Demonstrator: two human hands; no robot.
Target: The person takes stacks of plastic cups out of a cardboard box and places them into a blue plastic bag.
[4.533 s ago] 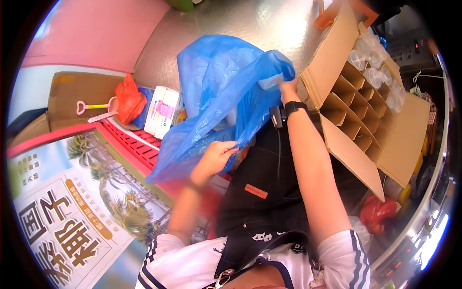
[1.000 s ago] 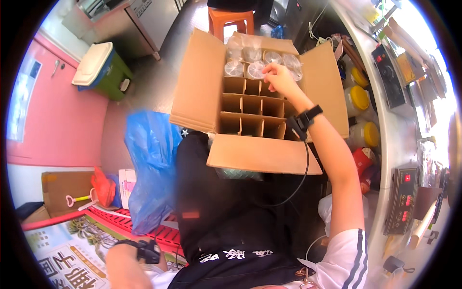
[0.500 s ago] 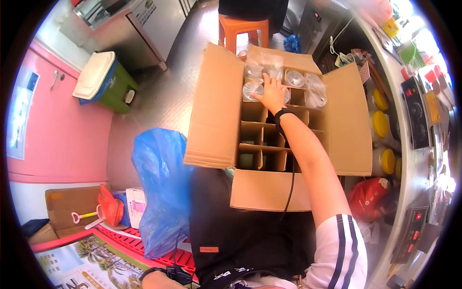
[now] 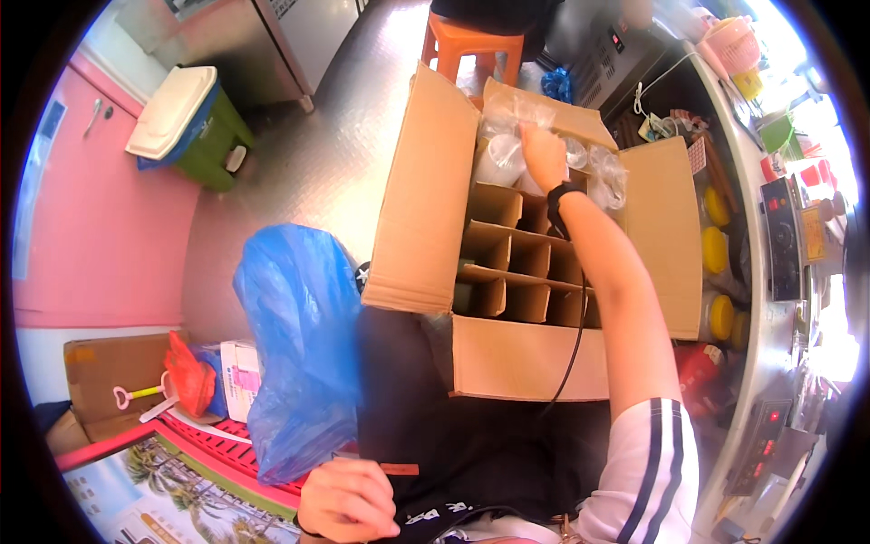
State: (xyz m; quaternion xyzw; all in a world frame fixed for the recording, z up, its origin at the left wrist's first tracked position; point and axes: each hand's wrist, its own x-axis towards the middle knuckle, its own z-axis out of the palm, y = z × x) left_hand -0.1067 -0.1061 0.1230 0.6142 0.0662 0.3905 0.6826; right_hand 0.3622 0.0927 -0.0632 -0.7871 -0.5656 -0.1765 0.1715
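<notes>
My right hand (image 4: pixel 546 156) reaches into the far part of an open cardboard box (image 4: pixel 526 358), its fingers curled closed among clear round containers. One clear container (image 4: pixel 501 161) stands tilted beside my fingers. What exactly the fingers grip is hidden behind the hand. More clear containers (image 4: pixel 607 177) sit at the far right of the box, and clear plastic wrap (image 4: pixel 517 109) lies at its far end. Cardboard dividers (image 4: pixel 528 254) form bare cells in the near part. My left hand (image 4: pixel 349 499) hovers near my lap, loosely curled, with nothing visible in it.
A blue plastic bag (image 4: pixel 304 354) stands left of the box. Beyond are a green bin with a white lid (image 4: pixel 172 118) and an orange stool (image 4: pixel 471 45). A counter (image 4: pixel 757 363) runs along the right, above yellow-lidded jars (image 4: pixel 719 317). A black cable (image 4: pixel 573 358) hangs over the box's near flap.
My right hand has gone from spread fingers to curled ones, and a clear container beside it now tilts. My left hand has risen into view at the bottom.
</notes>
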